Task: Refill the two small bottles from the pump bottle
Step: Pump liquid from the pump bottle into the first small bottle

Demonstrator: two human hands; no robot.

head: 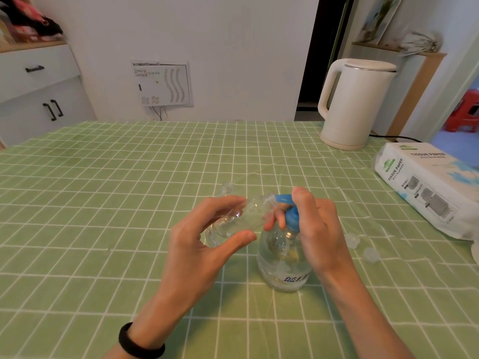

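Note:
A clear pump bottle (283, 265) with a blue pump head (291, 216) stands on the green checked tablecloth. My right hand (313, 229) is curled round the pump head, index finger on top. My left hand (204, 237) grips a small clear bottle (241, 218), tilted on its side, its open mouth against the blue spout. The second small clear bottle (228, 188) stands upright just behind, mostly hidden by the first. Two clear caps (352, 240) (371, 254) lie on the cloth to the right.
A cream electric kettle (355, 104) stands at the back right, its cord trailing right. A pack of tissue paper (427, 187) lies at the right edge. A white cabinet (39, 94) is beyond the table's left corner.

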